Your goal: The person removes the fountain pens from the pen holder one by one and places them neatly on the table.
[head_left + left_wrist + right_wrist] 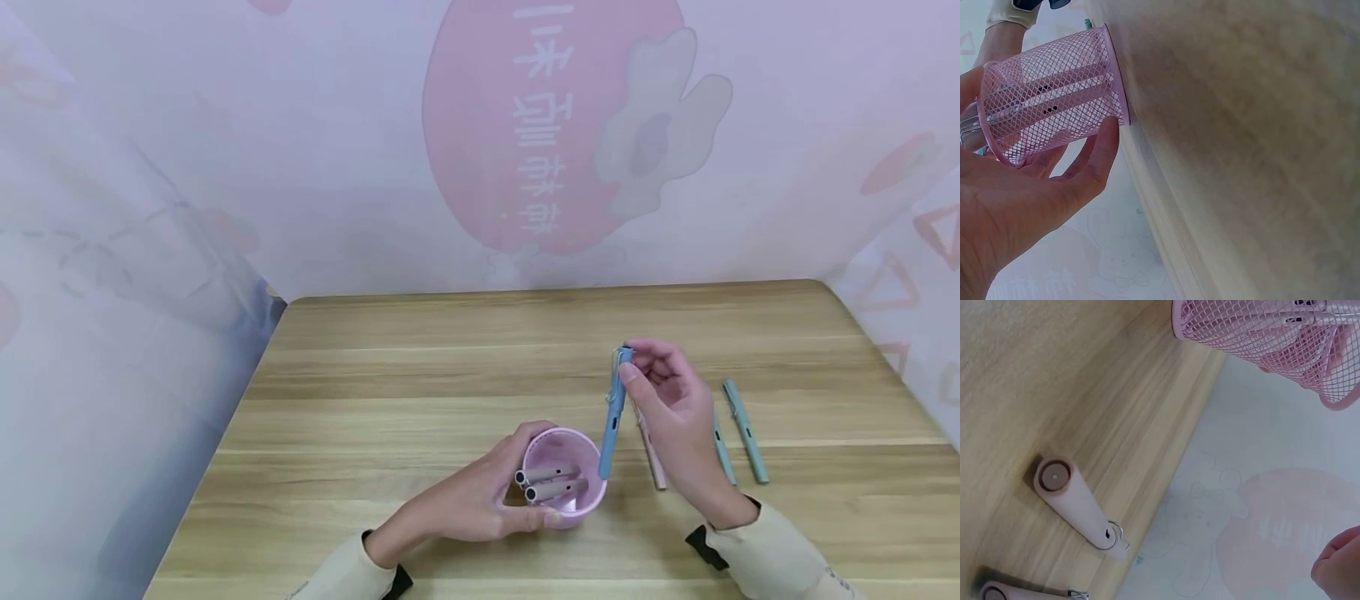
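A pink mesh pen cup [564, 477] stands on the wooden table [420, 375], with two grey pens [551, 483] inside. My left hand [487, 496] grips the cup round its side; the left wrist view shows the fingers wrapped round the pink mesh cup [1054, 94]. My right hand [667, 400] pinches the top of a blue pen [612, 417], holding it nearly upright with its lower end at the cup's right rim. In the right wrist view the cup [1279, 337] is at the top and a fingertip [1338, 565] shows at the lower right.
A pink pen [649, 454] lies on the table just under my right hand, seen close as a pink pen [1079, 509] in the right wrist view. Two green pens [746, 429] lie further right. A printed curtain hangs behind the table.
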